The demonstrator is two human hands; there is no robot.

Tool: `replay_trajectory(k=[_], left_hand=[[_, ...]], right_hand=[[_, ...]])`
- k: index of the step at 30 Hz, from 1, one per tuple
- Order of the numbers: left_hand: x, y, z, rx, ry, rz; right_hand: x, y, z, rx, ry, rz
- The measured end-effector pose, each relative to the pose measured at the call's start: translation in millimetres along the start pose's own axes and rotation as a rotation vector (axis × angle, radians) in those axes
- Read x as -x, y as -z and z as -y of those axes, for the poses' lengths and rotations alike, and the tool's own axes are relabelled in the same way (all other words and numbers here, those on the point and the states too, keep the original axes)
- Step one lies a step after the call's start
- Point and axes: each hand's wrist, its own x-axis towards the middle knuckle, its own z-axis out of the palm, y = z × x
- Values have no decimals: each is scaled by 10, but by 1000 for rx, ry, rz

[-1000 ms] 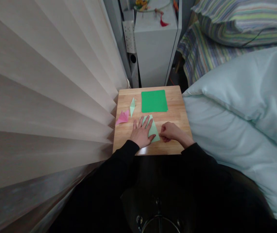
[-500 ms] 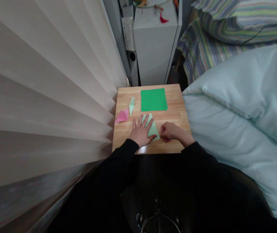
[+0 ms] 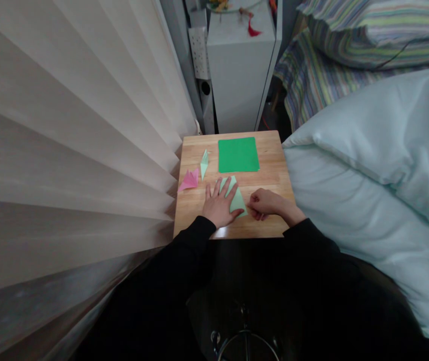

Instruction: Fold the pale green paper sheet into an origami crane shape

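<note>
Table point(image 3: 270, 173), pale wood, centre of the frame, bearing paper pieces and both hands. Pale sheet point(image 3: 238, 201), mint green, lower middle of the tabletop, lying flat, partly hidden under the left hand point(image 3: 217, 206). That hand: palm down, fingers spread wide and straight, pressing on the sheet rather than gripping it, thumb reaching across toward the sheet's lower right corner. Right hand point(image 3: 264, 201): just right of the sheet, fingers curled in to a loose fist, knuckles toward the sheet; whether anything is held inside the curl, or the sheet's edge is touched, cannot be told. Green stack point(image 3: 238, 155), square, upper middle of the tabletop, above the sheet. Mint piece point(image 3: 204, 164), folded to a narrow diamond, left of the stack. Pink piece point(image 3: 189, 180), folded with pointed ends, at the table's left edge, below and left of the mint piece. Curtain point(image 3: 67, 125), pale, pleated, filling the left of the frame. Cabinet point(image 3: 239, 85), white, top centre, with a red tassel point(image 3: 252, 27) on it. Quilt point(image 3: 380, 130), pale blue, right side. Pillow point(image 3: 387, 27), striped, upper right corner.
</note>
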Motion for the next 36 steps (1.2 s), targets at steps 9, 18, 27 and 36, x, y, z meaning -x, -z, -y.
replay_trajectory(k=[9, 18, 27, 36], left_hand=[[4, 38, -21, 14, 3, 5], [0, 44, 91, 13, -22, 17], [35, 50, -32, 6, -58, 14], [39, 22, -25, -1, -92, -11]], right_hand=[[-17, -49, 25, 101, 20, -125], [-34, -51, -8, 166, 19, -123], [-65, -47, 63, 375, 73, -314], [-10, -31, -16, 488, 34, -327]])
